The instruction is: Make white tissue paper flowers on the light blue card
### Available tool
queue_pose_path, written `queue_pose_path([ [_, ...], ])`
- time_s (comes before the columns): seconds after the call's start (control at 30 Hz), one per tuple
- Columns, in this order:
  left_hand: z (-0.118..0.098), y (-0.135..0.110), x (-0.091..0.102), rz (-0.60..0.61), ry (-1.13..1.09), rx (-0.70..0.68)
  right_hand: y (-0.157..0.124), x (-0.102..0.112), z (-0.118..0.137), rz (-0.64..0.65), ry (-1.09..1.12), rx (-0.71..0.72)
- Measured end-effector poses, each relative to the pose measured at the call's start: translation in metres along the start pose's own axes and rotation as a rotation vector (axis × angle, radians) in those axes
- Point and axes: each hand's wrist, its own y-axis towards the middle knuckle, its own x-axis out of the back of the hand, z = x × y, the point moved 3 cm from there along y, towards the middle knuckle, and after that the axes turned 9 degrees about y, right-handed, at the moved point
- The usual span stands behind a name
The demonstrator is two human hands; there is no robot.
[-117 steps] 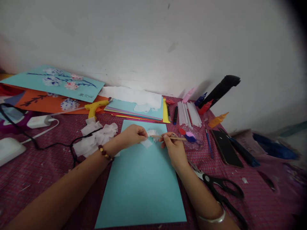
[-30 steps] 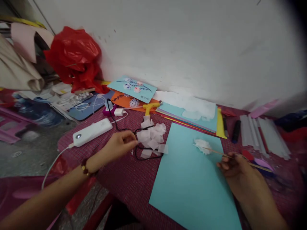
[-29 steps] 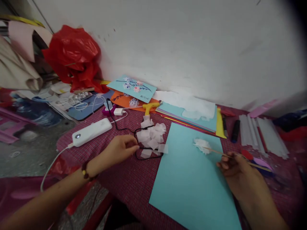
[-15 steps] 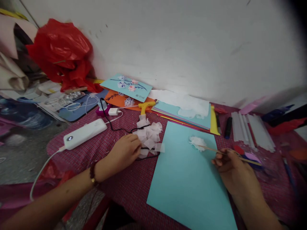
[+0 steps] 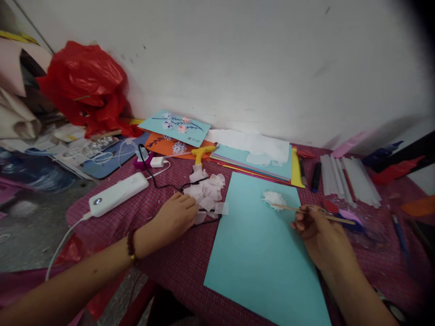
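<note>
My right hand [image 5: 321, 233] pinches a thin wooden stick [image 5: 340, 219] over a large light-blue sheet of paper [image 5: 258, 253]. The stick's far tip touches a ruffled white paper flower [image 5: 273, 199] near the top of the sheet. Left of the sheet, my left hand [image 5: 178, 215] is closed at the edge of a pile of pale tissue paper squares [image 5: 207, 190]. Its fingertips are hidden, so I cannot make out what they hold. One loose square [image 5: 221, 208] overlaps the sheet's left edge.
A yellow glue gun [image 5: 202, 152] lies behind the pile, its black cord running through the squares. A white power bank [image 5: 118, 194] is at left. Finished flower cards [image 5: 176, 129], a paper stack [image 5: 268, 165] and glue sticks [image 5: 350, 179] line the back.
The view has shifted slightly. My right hand still holds the stick against the white flower, and my left hand stays at the tissue squares.
</note>
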Motion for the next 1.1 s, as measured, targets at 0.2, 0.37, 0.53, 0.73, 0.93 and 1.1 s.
queue_pose_path([
  [0.2,0.009,0.011,0.025,-0.041,-0.759,0.421,-0.002,-0.002,-0.002,0.082,-0.024,0.041],
  [0.37,-0.022,0.046,0.026,0.117,-1.297,0.466,-0.03,-0.027,-0.001,0.296,-0.202,0.094],
  [0.53,-0.055,0.09,0.007,0.185,-1.339,0.456,-0.057,-0.052,0.001,0.597,-0.36,0.122],
  [0.73,-0.072,0.104,0.002,0.307,-1.409,0.396,-0.054,-0.052,-0.005,0.463,-0.515,0.189],
  [0.93,-0.078,0.122,0.015,0.125,-1.369,0.313,-0.048,-0.05,0.002,0.417,-0.473,0.202],
  [1.1,-0.055,0.168,0.022,-0.172,-1.422,0.456,-0.026,-0.025,0.031,0.233,-0.384,0.348],
])
